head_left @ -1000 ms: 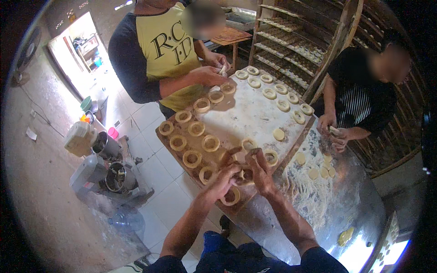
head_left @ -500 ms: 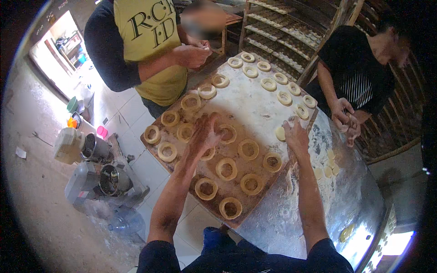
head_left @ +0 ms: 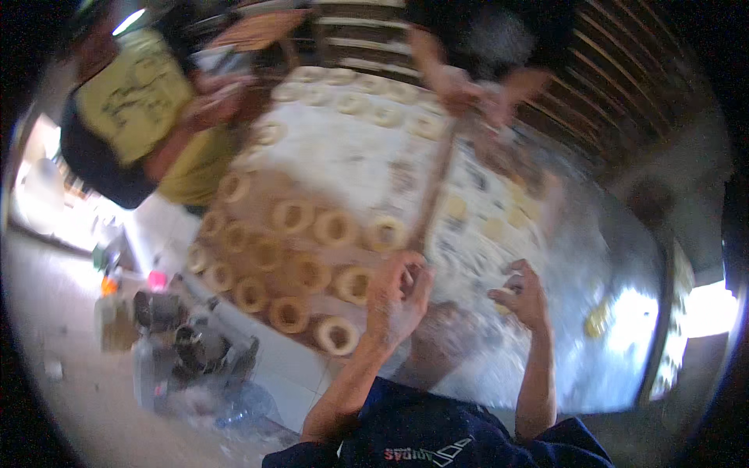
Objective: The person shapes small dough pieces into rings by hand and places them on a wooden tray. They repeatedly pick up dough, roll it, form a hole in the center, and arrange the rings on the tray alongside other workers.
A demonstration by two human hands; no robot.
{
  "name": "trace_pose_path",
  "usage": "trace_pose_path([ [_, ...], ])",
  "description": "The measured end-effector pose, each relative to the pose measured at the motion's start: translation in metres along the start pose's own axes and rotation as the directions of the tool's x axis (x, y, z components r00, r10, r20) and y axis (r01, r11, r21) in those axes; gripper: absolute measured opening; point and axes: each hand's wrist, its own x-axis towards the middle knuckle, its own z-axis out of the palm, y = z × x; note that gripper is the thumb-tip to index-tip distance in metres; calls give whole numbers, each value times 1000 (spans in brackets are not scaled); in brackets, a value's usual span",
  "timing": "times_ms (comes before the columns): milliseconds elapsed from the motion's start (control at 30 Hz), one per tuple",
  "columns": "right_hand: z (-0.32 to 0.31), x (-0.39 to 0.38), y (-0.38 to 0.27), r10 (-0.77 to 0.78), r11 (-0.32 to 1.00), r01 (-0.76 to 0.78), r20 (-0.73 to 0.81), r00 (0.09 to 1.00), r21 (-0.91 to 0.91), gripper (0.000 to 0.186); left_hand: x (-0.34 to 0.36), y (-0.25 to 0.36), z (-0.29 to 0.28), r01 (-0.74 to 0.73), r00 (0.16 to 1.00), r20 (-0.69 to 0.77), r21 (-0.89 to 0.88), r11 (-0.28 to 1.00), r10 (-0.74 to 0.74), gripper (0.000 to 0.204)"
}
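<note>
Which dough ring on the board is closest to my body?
The dough ring at the near corner of the board, below and left of your left hand. It sits lowest in the picture.

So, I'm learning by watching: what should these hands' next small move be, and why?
Perhaps bring the left hand toward the right hand, which seems to hold a pale dough piece, though blur hides the grip. The left shows nothing in it and is apart, near the board, so it looks free to help.
</note>
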Motion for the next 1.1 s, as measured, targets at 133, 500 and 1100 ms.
trace_pose_path([
  [133, -17, -39, 73, -469, 840, 305, -318, 824, -448, 51, -64, 25, 122, -257, 870, 410, -94, 962, 273, 31],
  [500, -82, -146, 162, 56, 951, 67, -379, 924, 303, 14, -105, 55, 212, -378, 925, 299, 665, 644, 234, 33],
  [1100, -76, -126, 136, -357, 554, 318, -126, 926, 770, 19, -97, 131, 188, 138, 676, 720, -336, 932, 159, 62],
])
